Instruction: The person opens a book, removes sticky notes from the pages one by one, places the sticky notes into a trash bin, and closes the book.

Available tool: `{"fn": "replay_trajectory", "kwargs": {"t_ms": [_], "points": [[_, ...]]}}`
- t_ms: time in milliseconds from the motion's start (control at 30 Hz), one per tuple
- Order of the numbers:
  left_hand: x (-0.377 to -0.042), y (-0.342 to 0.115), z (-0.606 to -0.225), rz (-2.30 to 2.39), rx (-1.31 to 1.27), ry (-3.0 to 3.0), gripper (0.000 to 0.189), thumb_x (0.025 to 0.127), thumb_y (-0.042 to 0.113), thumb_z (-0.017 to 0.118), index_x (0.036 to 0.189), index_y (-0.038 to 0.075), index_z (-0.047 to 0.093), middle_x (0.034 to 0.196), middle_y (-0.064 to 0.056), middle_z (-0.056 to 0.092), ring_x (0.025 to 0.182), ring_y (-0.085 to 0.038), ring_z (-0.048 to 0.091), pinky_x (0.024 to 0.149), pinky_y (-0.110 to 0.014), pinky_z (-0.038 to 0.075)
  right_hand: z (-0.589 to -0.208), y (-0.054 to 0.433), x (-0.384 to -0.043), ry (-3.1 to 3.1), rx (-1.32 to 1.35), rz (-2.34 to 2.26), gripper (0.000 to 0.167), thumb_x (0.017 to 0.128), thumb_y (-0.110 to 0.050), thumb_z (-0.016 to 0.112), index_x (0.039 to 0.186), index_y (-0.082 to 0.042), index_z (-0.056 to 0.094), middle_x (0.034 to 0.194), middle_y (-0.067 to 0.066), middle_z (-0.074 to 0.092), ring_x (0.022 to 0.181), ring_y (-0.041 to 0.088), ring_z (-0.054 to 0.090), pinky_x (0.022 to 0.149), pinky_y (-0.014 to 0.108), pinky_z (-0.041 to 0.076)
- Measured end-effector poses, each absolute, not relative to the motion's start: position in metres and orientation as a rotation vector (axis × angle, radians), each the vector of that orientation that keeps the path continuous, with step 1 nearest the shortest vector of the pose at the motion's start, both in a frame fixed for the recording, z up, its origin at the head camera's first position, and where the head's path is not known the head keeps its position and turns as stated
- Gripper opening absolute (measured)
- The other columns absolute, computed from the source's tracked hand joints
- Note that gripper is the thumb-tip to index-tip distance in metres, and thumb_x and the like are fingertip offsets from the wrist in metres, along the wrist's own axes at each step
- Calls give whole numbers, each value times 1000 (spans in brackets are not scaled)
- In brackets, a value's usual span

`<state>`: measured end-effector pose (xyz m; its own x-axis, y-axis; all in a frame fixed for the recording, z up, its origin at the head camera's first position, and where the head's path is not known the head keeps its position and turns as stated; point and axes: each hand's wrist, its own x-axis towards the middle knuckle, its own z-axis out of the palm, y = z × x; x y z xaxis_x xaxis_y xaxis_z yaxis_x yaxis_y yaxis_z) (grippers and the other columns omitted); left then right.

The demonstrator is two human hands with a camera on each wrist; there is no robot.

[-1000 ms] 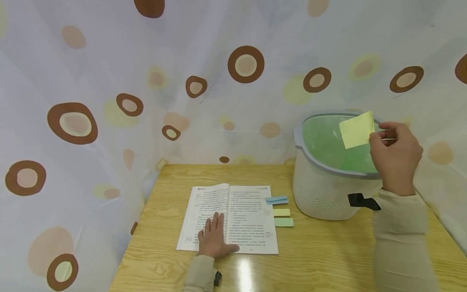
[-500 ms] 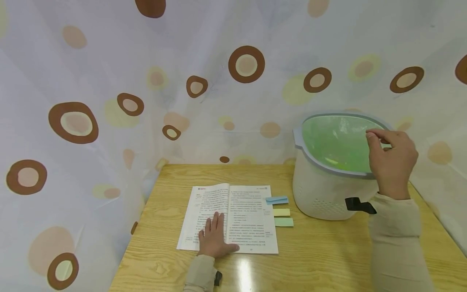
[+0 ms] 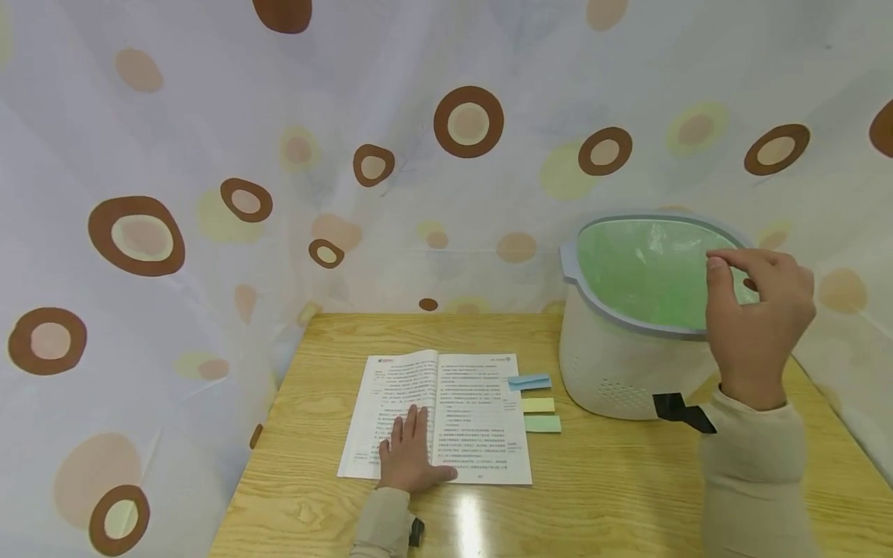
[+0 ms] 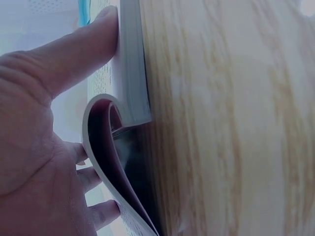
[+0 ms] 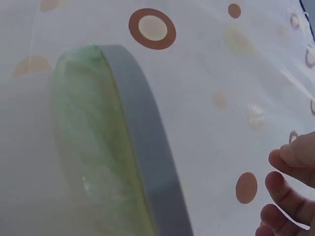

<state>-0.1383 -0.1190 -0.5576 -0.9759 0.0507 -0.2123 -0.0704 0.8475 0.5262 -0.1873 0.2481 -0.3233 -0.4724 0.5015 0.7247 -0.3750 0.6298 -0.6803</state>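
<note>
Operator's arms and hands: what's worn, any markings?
Left hand and right hand: bare, no gloves or rings visible. Left sleeve, right sleeve: long, plain beige. Small black attachments at left cuff and right cuff. No cables visible.

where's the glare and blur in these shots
Head view: white glare streak on the yellow wood-grain table, highlights on the shiny green plastic liner. Left wrist view: bluish cast at left, bright spot top right, soft wood grain. Right wrist view: grey-blue plastic bin rim looks blurred.

Screened-off study corner: spotted sheeting [image 3: 391, 70], wooden tabletop [image 3: 593, 488], open book [image 3: 477, 418]
</note>
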Motion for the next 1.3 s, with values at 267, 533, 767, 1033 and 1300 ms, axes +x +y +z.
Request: {"fn": "replay_trajectory", "kwargs": {"t_ms": [267, 533, 767, 1033, 1300], "points": [[-138, -122, -554, 806, -20, 2822, 117, 68, 46, 87, 158, 8, 22, 167, -15, 18, 151, -46, 18, 114, -74, 19, -318, 215, -155, -1743, 102, 996, 18, 87, -6, 65, 88, 8, 77, 97, -37, 56, 96, -15, 44, 91, 16, 30], [-138, -123, -556, 797, -37, 2807, 117, 68, 46, 87, 158, 9, 21, 167, -14, 16, 152, -45, 17, 114, -74, 18, -332, 197, -142, -1787, 295, 981, 14, 85, -3, 67, 86, 8, 76, 85, 2, 70, 101, -13, 49, 94, 15, 34], [-136, -124, -555, 820, -43, 2805, 118, 68, 45, 88, 158, 9, 21, 167, -14, 17, 152, -46, 16, 114, -74, 17, -356, 189, -140, -1872, 512, 924, 27, 93, -20, 65, 90, 4, 77, 89, 22, 69, 89, 30, 58, 95, 12, 37], [-138, -124, -559, 802, -44, 2818, 118, 68, 47, 87, 158, 10, 21, 167, -14, 16, 152, -45, 16, 115, -73, 17, -386, 179, -142, -2048, 616, 865, 13, 90, -12, 68, 93, -2, 76, 93, 15, 69, 91, 32, 58, 87, 35, 42], [-140, -124, -562, 796, -20, 2806, 117, 70, 48, 85, 159, 11, 19, 168, -12, 14, 153, -44, 16, 115, -73, 18, -424, 169, -152, -2217, 636, 812, 20, 79, 7, 74, 95, -6, 75, 93, 8, 69, 91, 27, 60, 81, 36, 45]]}}
